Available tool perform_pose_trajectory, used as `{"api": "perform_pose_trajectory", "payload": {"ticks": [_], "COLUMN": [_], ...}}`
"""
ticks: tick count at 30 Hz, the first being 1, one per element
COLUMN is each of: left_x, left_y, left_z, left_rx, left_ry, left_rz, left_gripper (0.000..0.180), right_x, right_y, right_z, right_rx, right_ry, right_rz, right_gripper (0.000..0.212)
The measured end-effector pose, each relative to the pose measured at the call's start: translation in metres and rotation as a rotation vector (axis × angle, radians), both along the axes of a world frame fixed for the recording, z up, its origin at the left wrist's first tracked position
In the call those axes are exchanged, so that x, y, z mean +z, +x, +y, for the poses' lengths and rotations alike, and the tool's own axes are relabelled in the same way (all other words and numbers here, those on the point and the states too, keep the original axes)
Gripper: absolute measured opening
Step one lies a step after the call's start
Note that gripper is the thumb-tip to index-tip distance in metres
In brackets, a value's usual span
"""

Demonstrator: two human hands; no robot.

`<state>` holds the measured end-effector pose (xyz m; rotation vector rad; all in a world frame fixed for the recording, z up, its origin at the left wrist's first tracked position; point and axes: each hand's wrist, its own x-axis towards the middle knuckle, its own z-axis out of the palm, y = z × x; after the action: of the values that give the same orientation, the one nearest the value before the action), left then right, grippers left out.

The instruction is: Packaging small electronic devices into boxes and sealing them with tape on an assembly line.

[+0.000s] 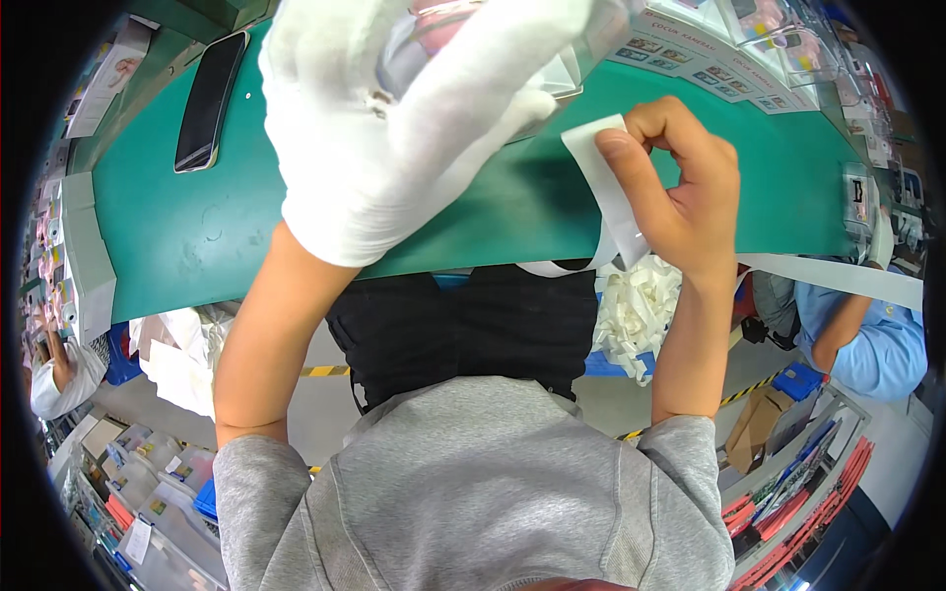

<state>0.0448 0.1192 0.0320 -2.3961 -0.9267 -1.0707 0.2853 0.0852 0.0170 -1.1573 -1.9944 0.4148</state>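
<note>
White cotton covers the left hand, and from my station I see it raised over the green table, large in the view and close to the head camera. Its forearm climbs from a bent elbow at the person's left, angling inward, with the wrist above the table's front edge. I read the gloved fingers as spread and wrapped around a clear package with something pink inside; the glove hides much of their grip.

On my right, the bare right hand works at a lower reach. Its forearm runs almost straight away from the body, the elbow near the side. The index finger is bent, and the thumb comes across to meet it, pinching the upper end of a white strip over the table. From that pinch the strip hangs toward the front edge and curls leftward. Beneath the forearm's inner side I see a heap of white strips. A black phone lies well apart, toward the far left.
</note>
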Motion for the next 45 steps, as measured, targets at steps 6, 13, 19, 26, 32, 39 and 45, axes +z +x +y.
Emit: {"api": "perform_pose_trajectory", "payload": {"ticks": [6, 13, 19, 26, 32, 39, 45], "left_x": [-0.025, -0.054, -0.048, -0.047, -0.043, -0.048, -0.039], "left_y": [-0.008, -0.019, 0.011, 0.054, 0.1, 0.197, 0.171], "left_z": [0.022, -0.004, 0.038, 0.068, 0.078, 0.092, 0.101], "left_rx": [-0.218, 0.002, -0.014, -0.054, -0.185, -0.324, -0.245], "left_ry": [0.12, -0.898, -0.996, -1.084, -0.988, -0.941, -0.982], "left_rz": [-0.223, -0.541, -0.427, -0.365, -0.343, -0.208, -0.087], "left_gripper": [0.085, 0.093, 0.069, 0.065, 0.071, 0.104, 0.098], "right_x": [-0.035, -0.037, -0.029, -0.027, -0.042, -0.048, -0.052], "right_y": [0.01, 0.014, 0.049, 0.21, 0.301, 0.458, 0.441], "right_z": [-0.008, -0.008, 0.006, 0.048, 0.062, 0.023, -0.002], "right_rx": [0.034, -0.165, -0.345, -0.763, -0.569, -0.49, -0.698], "right_ry": [-0.097, -0.187, 0.018, 0.328, -0.115, -0.149, -0.067], "right_rz": [0.377, 0.673, 0.599, 0.691, 0.74, 0.896, 0.702], "right_gripper": [0.006, 0.005, 0.005, 0.028, 0.033, 0.037, 0.038]}}
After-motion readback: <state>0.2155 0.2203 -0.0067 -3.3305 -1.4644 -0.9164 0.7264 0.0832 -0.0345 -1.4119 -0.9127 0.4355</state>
